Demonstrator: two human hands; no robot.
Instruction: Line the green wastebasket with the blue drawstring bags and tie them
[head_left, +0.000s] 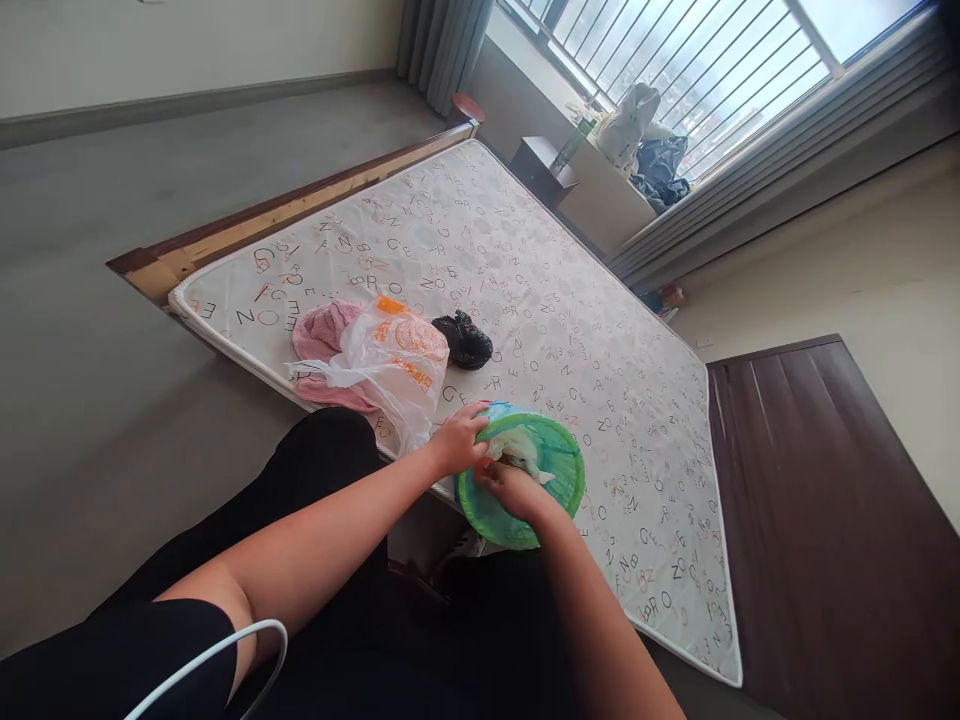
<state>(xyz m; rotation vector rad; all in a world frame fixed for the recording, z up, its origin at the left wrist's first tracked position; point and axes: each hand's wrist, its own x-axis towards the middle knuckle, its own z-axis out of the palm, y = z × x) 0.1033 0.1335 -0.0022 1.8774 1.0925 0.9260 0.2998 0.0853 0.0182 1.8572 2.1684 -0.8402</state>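
A round green mesh basket (571, 460) rests at the near edge of the mattress, its mouth facing me. My left hand (457, 440) is closed on the left side of its rim. Inside the mouth is my right hand (516, 492), fingers curled together; what they hold, if anything, is hidden. Pale crumpled material (519, 443) lies in the basket just beyond those fingers, with a bit of orange beside them. Left of the basket, a white plastic bag with orange print (405, 360) lies partly over a pink cloth (326, 330). A black plastic bag (466, 342) touches its far side.
The letter-printed mattress (600, 400) lies on a wooden bed frame (300, 205), with a dark headboard (832, 520) at right. By the barred window stand a small nightstand (544, 170) and a sill with a white bag (626, 125) and dark clothing (661, 170).
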